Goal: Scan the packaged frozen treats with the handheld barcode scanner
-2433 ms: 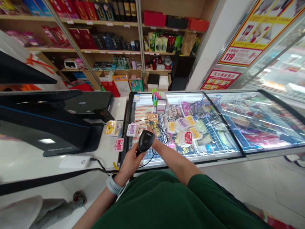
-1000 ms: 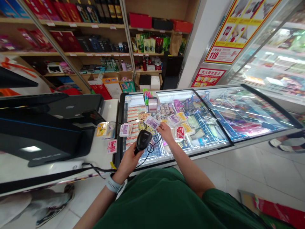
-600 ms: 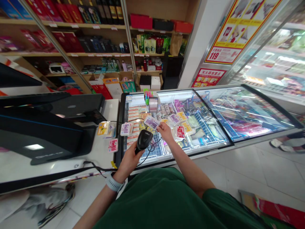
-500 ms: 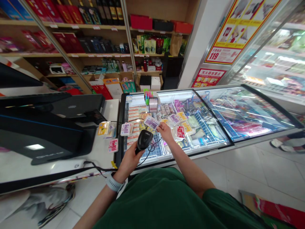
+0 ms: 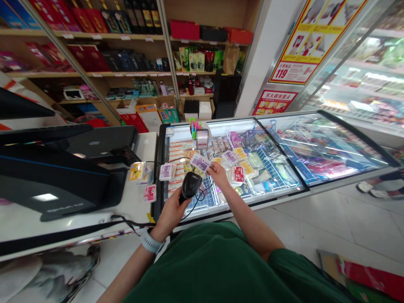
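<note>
Wooden shelves (image 5: 132,74) of boxed goods and bottles line the wall beyond a lit, glass-topped chest freezer (image 5: 315,147). Above the glass is a black scanner (image 5: 191,185), smooth and rounded at its head; the left hand (image 5: 170,212) has its grip closed around the handle. Just beyond the scanner, the right hand (image 5: 218,174) pinches one corner of a flat pack (image 5: 199,162), its fingers covering that end. Whether the pack touches the glass, I cannot tell. A thin black cable (image 5: 198,201) loops right of the scanner, in front of the wire baskets. Left of the scanner lies a white-and-purple pack (image 5: 166,171); farther left, on the pale, smooth surface (image 5: 147,145), are a red-labelled pack (image 5: 150,193) and a yellow-labelled one (image 5: 136,171). To the scanner's right, past the right hand, rounded-corner packs (image 5: 239,174) lie heaped, labelled red, yellow and purple. Well left of the scanner, a bulky dark terminal (image 5: 63,181) blocks much of the surface.
</note>
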